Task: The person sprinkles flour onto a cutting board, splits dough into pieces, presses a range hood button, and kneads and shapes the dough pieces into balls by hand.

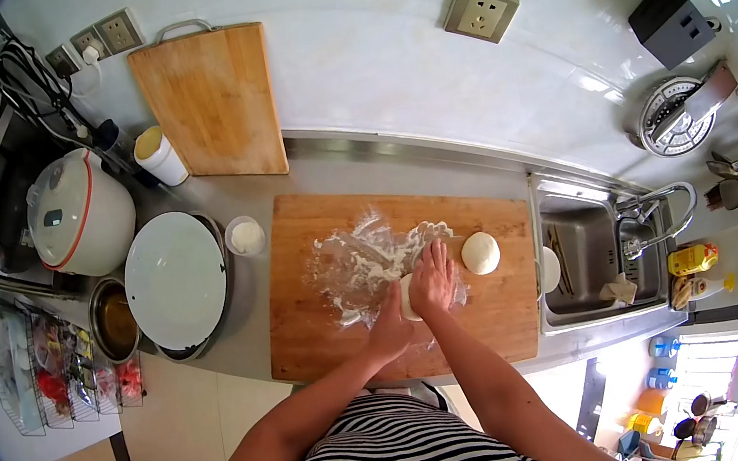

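A wooden board (299, 270) lies on the counter, with white flour (355, 266) scattered over its middle. My left hand (390, 325) rests against the left side of a piece of white dough (409, 299). My right hand (434, 280) is on the dough's right side, fingers stretched forward and lying close together. Between the two hands only a narrow part of the dough shows. A second, round ball of dough (480, 253) sits on the board to the right of my right hand, touched by neither hand.
Left of the board are a small cup of white powder (246, 237), a large white plate (176, 280), a metal pot (114, 321) and a rice cooker (82, 214). Another cutting board (212, 106) leans on the wall. At the right is a sink (581, 246) with a faucet (663, 215).
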Demonstrator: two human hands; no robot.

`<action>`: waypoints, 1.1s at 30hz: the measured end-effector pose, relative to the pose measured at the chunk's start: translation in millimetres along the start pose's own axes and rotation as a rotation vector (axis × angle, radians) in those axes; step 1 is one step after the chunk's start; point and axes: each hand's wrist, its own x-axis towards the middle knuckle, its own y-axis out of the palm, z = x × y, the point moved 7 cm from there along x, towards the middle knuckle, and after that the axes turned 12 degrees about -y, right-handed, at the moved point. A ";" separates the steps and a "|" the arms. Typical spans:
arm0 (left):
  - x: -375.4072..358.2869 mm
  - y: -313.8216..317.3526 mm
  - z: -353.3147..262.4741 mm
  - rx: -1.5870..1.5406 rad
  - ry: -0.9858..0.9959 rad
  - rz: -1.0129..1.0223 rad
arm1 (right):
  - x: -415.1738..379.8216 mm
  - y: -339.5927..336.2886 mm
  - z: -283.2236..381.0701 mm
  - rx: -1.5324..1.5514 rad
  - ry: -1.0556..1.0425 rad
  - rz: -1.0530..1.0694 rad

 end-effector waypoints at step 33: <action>-8.6 12.2 18.9 0.042 0.268 0.090 | -50.5 1.4 -1.0 0.127 -0.001 0.075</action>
